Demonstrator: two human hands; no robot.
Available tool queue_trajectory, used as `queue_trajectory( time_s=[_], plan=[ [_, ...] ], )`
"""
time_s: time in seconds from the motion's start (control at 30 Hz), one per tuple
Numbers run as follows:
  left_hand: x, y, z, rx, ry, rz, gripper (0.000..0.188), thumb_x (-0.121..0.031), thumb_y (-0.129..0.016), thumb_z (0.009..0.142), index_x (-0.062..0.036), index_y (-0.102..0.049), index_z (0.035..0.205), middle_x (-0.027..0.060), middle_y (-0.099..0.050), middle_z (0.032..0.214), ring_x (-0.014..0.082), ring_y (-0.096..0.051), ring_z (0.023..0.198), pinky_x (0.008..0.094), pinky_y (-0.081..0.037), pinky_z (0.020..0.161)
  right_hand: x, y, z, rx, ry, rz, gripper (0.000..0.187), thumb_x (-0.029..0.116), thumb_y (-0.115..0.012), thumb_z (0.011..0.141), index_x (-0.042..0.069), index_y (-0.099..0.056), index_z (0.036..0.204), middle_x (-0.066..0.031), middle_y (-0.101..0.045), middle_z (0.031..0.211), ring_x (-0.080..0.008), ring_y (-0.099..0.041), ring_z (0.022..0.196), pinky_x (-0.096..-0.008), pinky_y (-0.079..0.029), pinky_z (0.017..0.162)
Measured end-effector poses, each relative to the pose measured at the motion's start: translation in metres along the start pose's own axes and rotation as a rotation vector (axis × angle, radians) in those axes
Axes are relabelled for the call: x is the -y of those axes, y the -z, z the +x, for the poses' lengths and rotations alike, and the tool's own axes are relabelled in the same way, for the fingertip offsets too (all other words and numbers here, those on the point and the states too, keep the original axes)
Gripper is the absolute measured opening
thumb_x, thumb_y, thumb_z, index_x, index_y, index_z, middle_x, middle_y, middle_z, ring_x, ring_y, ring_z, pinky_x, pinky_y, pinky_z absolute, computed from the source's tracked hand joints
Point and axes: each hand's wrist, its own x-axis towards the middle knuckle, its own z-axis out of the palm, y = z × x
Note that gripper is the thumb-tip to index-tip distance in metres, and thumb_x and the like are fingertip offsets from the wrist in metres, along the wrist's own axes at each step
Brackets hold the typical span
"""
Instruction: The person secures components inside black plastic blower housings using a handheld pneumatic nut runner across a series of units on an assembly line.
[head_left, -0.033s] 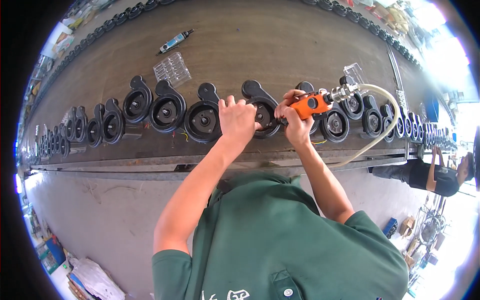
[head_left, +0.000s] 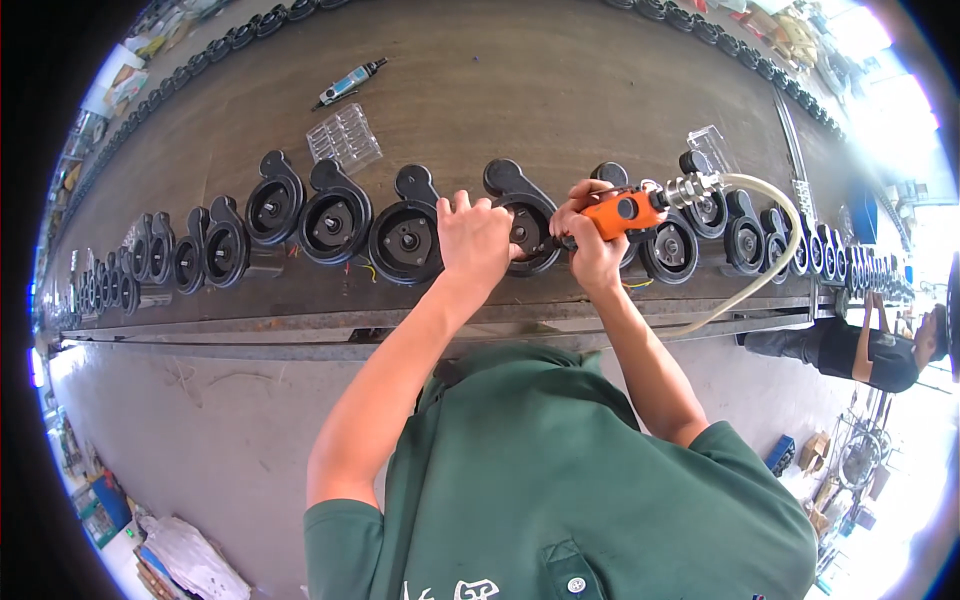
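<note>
A black round housing with a paddle-shaped arm lies between my hands on the bench. My left hand grips its left side, fingers curled, the thumb reaching over the inner part. Wrapped in my right hand is an orange air screwdriver, held nearly level with its tip over the housing's right side. Where the tip meets the housing is partly hidden by fingers. A metal fitting joins the tool to a clear air hose, which loops down on the right. Another black housing sits left of my left hand.
Several similar housings line the bench on both sides. Farther back lie a blue-grey air tool and a clear plastic tray. Coloured wires stick out near the bench's front edge. Another person stands far right.
The back end of the orange air screwdriver and its hose have shifted very slightly to the right. Both hands stay in place.
</note>
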Motion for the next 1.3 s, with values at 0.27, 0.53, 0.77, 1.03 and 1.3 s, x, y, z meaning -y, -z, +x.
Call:
queue_trajectory(
  time_s=[0.27, 0.53, 0.77, 1.03, 1.3],
  plan=[
    [-0.001, 0.002, 0.0, 0.005, 0.013, -0.013, 0.04, -0.043, -0.09, 0.068, -0.019, -0.081, 0.098, 0.0029, -0.075, 0.099, 0.0264, -0.063, 0.11, 0.0447, -0.045, 0.097, -0.003, -0.002, 0.005, 0.036, -0.008, 0.036, 0.025, -0.003, -0.056, 0.087, 0.0, -0.051, 0.111, -0.0057, -0.054, 0.077, -0.0155, -0.053, 0.066, -0.0334, -0.05, 0.067],
    [0.002, 0.0, 0.004, 0.05, 0.016, -0.001, 0.045, -0.046, -0.09, 0.067, -0.0251, -0.082, 0.106, 0.0015, -0.074, 0.101, 0.0256, -0.062, 0.11, 0.0457, -0.046, 0.096, -0.001, -0.004, 0.001, 0.102, -0.029, -0.07, 0.026, -0.003, -0.057, 0.085, 0.001, -0.051, 0.11, -0.0062, -0.055, 0.078, -0.0167, -0.056, 0.069, -0.0335, -0.051, 0.068],
    [0.003, 0.002, 0.002, 0.036, 0.011, -0.02, 0.047, -0.044, -0.091, 0.067, -0.0252, -0.082, 0.109, 0.0011, -0.074, 0.1, 0.026, -0.062, 0.11, 0.0459, -0.046, 0.097, -0.004, -0.001, 0.0, 0.171, -0.019, -0.122, 0.026, -0.004, -0.055, 0.084, 0.002, -0.05, 0.108, -0.0056, -0.056, 0.078, -0.016, -0.056, 0.07, -0.0327, -0.051, 0.07],
    [0.002, 0.003, 0.002, 0.062, 0.023, -0.015, 0.045, -0.046, -0.089, 0.07, -0.0245, -0.082, 0.108, 0.0002, -0.074, 0.102, 0.0264, -0.062, 0.112, 0.0462, -0.045, 0.099, -0.013, 0.003, 0.0, 0.192, 0.01, -0.165, 0.02, -0.004, -0.063, 0.084, 0.001, -0.057, 0.102, -0.0016, -0.059, 0.085, -0.0085, -0.058, 0.076, -0.0252, -0.048, 0.068],
    [0.001, 0.003, 0.001, 0.07, 0.03, -0.011, 0.045, -0.045, -0.089, 0.072, -0.0264, -0.08, 0.113, -0.0006, -0.074, 0.106, 0.026, -0.062, 0.114, 0.0461, -0.044, 0.101, -0.011, -0.008, -0.002, 0.166, 0.047, -0.288, 0.02, -0.002, -0.067, 0.082, 0.0, -0.063, 0.102, -0.0029, -0.065, 0.086, -0.0078, -0.06, 0.075, -0.025, -0.049, 0.069]
  ],
)
